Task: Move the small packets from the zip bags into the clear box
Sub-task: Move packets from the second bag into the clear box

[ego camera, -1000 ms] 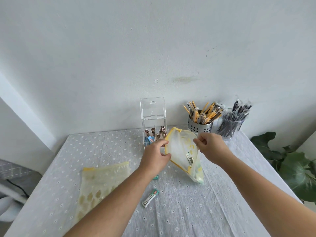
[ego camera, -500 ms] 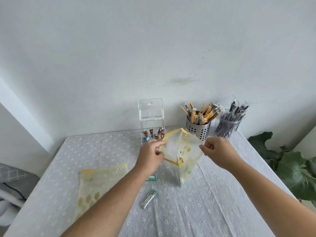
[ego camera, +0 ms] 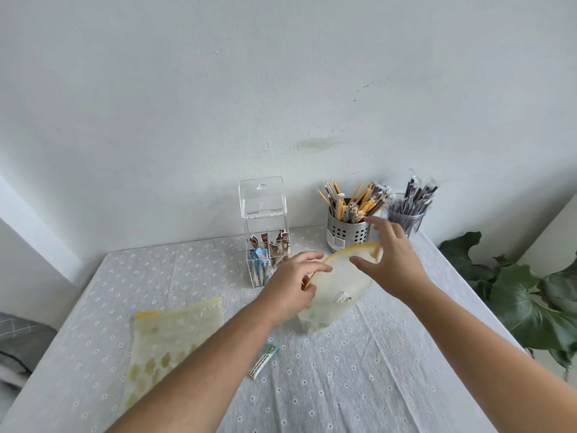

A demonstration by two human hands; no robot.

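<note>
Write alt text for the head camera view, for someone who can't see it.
Two bare hands, left hand and right hand, hold a yellow-rimmed zip bag open over a dotted tablecloth, beside a clear box partly filled with packets. Another zip bag and one loose packet lie nearer the camera.

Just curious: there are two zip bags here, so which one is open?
The zip bag held up between both hands, its yellow rim spread wide. The other zip bag lies flat on the tablecloth, untouched.

The left hand (ego camera: pixel 292 284) grips the rim of an open zip bag (ego camera: pixel 338 287) near the clear box (ego camera: pixel 265 232), while the right hand (ego camera: pixel 392 259) hovers spread above it.
</note>
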